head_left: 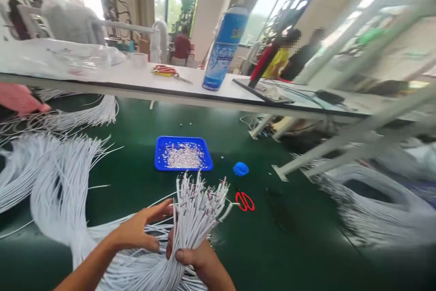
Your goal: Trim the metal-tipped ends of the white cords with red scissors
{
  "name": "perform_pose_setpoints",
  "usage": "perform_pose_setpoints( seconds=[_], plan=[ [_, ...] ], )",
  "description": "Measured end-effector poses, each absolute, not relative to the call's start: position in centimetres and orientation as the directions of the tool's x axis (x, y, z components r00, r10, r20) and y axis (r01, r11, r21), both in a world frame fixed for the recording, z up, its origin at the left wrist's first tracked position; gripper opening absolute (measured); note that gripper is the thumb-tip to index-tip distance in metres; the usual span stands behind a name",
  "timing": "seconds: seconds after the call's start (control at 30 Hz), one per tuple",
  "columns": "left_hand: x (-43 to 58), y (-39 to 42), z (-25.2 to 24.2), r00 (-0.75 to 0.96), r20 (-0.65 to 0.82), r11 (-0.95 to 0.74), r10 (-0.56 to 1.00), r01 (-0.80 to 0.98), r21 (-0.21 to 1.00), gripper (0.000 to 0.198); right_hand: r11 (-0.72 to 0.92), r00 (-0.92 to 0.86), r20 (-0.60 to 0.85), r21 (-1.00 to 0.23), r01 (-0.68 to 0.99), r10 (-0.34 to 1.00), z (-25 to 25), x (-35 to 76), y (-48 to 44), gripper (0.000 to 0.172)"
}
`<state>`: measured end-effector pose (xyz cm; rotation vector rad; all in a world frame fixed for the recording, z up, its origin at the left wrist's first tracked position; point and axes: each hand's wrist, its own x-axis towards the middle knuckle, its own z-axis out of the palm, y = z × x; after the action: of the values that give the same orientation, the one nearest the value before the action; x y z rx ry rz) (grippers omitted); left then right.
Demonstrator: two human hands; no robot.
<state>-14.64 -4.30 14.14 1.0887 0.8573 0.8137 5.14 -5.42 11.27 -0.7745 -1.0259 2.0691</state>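
Observation:
A thick bundle of white cables (192, 223) rises from the green table, its stripped ends showing fine coloured wires at the top. My right hand (197, 257) is wrapped around this bundle, with the thumb across its front. Just left of the bundle, my left hand (141, 227) holds nothing that I can see, its fingers and thumb spread apart toward the cables. Beyond the bundle sits a blue tray (156, 155) filled with small cut pieces. Red-handled scissors (244, 201) lie to the right of the cable ends.
A small blue round object (241, 169) lies right of the tray. More white cable bundles (57, 182) cover the left, and coiled cables (374, 204) lie right. Across the back, a raised shelf (136, 73) carries a blue spray can (225, 48) and red-handled pliers (165, 71).

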Motion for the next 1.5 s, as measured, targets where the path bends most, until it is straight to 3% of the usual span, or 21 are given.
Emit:
perform_pose_setpoints(
  seconds=[0.17,0.4,0.53,0.8,1.03,1.2,1.5],
  plan=[
    [-8.3,0.1,12.6,0.645,-0.198,0.423,0.738,-0.214,0.881,0.057,-0.507,-0.45,-0.321,-0.769,-0.389,0.833,11.5,6.6,-5.0,0.051],
    [-4.2,1.1,8.4,0.484,-0.379,0.594,0.789,-0.439,0.674,0.042,-0.383,0.081,-0.442,-0.843,-0.378,0.893,5.6,7.8,-4.6,0.064],
    [-3.0,1.1,7.4,0.463,-0.431,0.626,0.775,-0.465,0.626,0.038,-0.381,0.264,-0.462,-0.872,-0.307,0.847,4.8,9.2,-4.2,0.056],
    [-2.8,2.2,6.3,0.487,-0.511,0.704,0.708,-0.428,0.567,0.041,-0.395,0.184,-0.482,-0.843,-0.365,0.857,5.5,10.8,-3.3,0.056],
    [-3.5,2.2,5.8,0.523,-0.492,0.714,0.696,-0.428,0.554,0.042,-0.424,0.175,-0.509,-0.828,-0.367,0.843,4.9,10.3,-3.6,0.061],
    [-3.7,2.0,5.7,0.518,-0.507,0.723,0.688,-0.43,0.541,0.047,-0.397,0.188,-0.466,-0.863,-0.313,0.864,5.3,10.7,-4.1,0.056],
    [-3.8,1.6,5.4,0.549,-0.491,0.734,0.676,-0.439,0.519,0.046,-0.409,0.063,-0.468,-0.823,-0.394,0.881,5.6,11.2,-4.9,0.05]
  ],
)
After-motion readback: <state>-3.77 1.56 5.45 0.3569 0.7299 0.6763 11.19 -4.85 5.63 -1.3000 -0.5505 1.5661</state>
